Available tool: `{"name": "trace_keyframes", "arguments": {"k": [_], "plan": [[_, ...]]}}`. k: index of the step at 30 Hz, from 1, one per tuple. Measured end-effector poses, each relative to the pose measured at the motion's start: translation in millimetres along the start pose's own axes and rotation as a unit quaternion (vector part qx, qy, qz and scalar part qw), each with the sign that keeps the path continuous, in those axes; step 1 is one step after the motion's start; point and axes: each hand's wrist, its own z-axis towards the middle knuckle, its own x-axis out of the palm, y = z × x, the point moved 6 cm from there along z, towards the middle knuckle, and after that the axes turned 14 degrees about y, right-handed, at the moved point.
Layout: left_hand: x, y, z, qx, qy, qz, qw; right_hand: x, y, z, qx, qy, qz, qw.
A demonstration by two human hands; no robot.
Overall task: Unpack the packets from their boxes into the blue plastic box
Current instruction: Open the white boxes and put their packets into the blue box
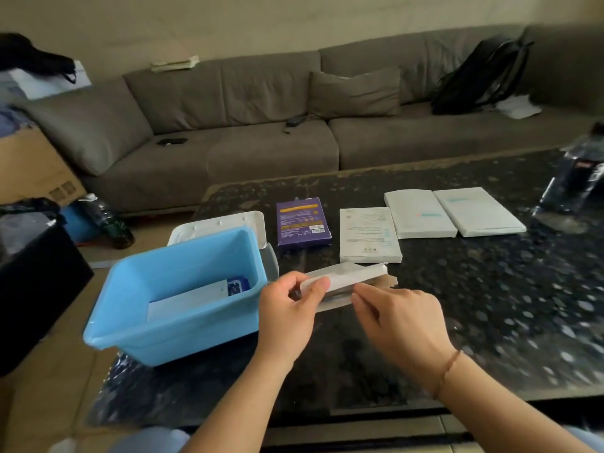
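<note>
The blue plastic box (137,331) stands at the table's front left corner, with a white packet (186,300) and a small blue packet (237,286) inside. Just right of it, my left hand (287,308) pinches the near end of a flat white box (346,276) whose flap is lifted. My right hand (402,318) has its fingertips at the box's open end; what they touch is hidden. Further back lie a purple box (302,223) and three white boxes (369,235), (420,214), (478,210).
A white lid (219,225) lies behind the blue box. A dark water bottle (575,178) stands at the table's right edge. A grey sofa (261,125) runs behind the dark speckled table (490,305). Cardboard boxes, a black bin and a bottle sit on the floor at left.
</note>
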Motion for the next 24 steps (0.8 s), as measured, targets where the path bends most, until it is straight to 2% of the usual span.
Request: {"name": "trace_keyframes", "arguments": {"k": [5, 7, 11, 17, 20, 24], "plan": [[0, -4, 2, 0.015, 0.006, 0.003, 1.000, 7, 8, 17, 0.055, 0.076, -0.049, 0.994], [0, -3, 3, 0.013, 0.006, 0.003, 1.000, 14, 8, 19, 0.068, 0.122, -0.028, 0.990], [0, 0, 2, 0.004, 0.011, 0.004, 1.000, 21, 8, 20, 0.070, 0.152, -0.016, 0.986], [0, 6, 0, 0.001, 0.011, -0.003, 1.000, 24, 6, -1, 0.026, 0.059, -0.056, 0.996], [1, 10, -1, 0.000, 0.016, -0.003, 1.000, 22, 0, -21, -0.010, 0.024, -0.039, 0.999], [5, 12, -5, 0.001, 0.038, 0.007, 0.999, 9, -7, -40, -0.044, -0.063, -0.003, 0.997]]}}
